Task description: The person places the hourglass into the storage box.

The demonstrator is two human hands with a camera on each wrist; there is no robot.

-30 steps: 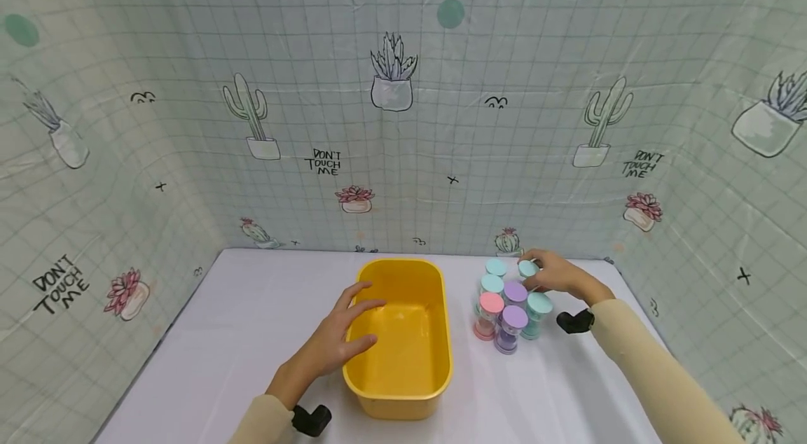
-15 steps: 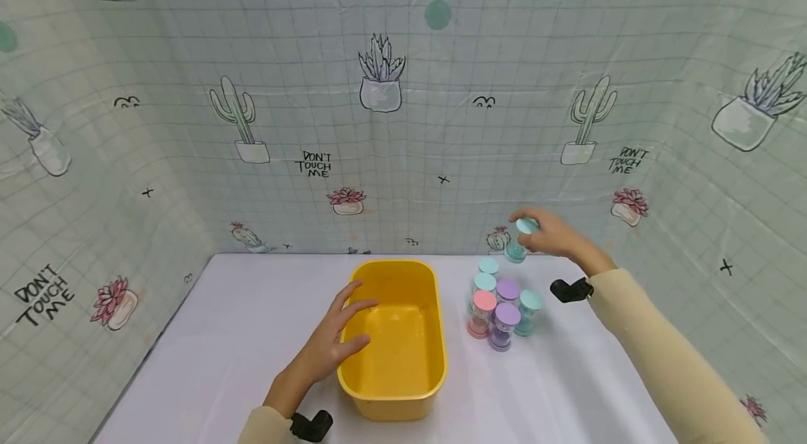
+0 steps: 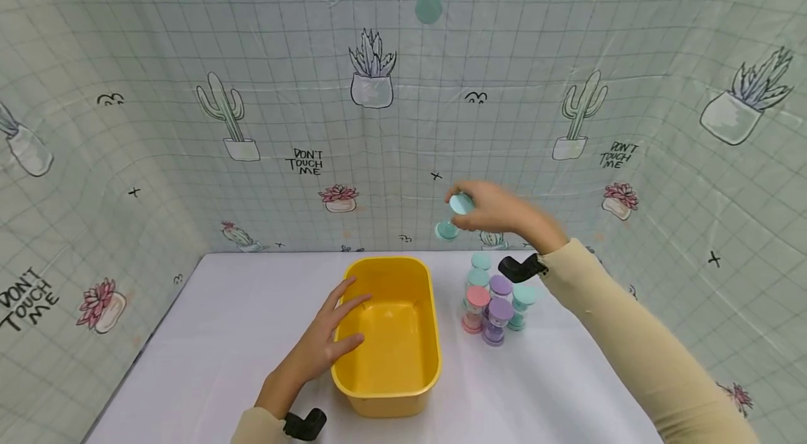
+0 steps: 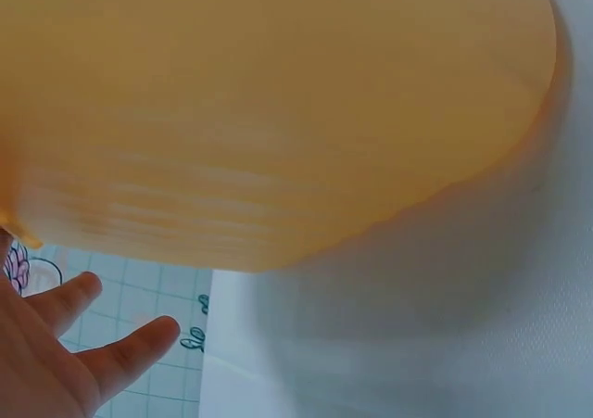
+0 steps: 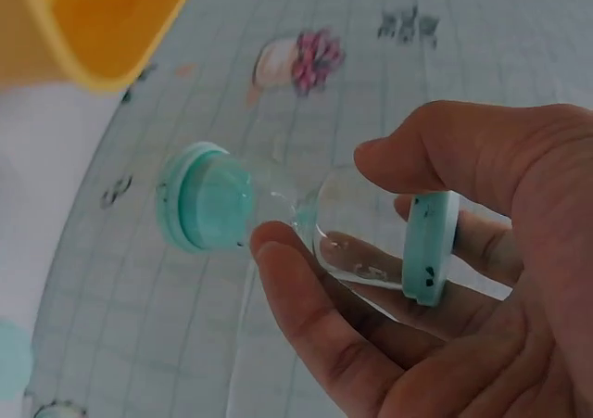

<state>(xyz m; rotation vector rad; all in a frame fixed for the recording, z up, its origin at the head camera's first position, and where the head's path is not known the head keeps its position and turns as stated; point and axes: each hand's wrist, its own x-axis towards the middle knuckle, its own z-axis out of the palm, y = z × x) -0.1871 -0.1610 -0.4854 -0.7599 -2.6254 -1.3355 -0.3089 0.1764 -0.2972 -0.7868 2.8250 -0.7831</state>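
My right hand holds up a teal-capped hourglass above the far part of the table, between the yellow bin and the other timers. In the right wrist view, thumb and fingers grip its clear upper bulb, and teal sand lies in the lower one. My left hand rests on the left rim of the yellow bin, its fingers spread over the edge. The bin's inside shows bare. Right of it stands a group of upright hourglasses: a pink one, purple ones and teal ones.
A white table carries everything. Behind it and along both sides hangs a grid-patterned curtain with cactus prints. Black wrist cameras sit on both wrists. The right forearm reaches over the table's right side.
The right hand has taken a teal hourglass from the back of the group, lifted it and carried it left. The left hand has stayed on the bin's rim.
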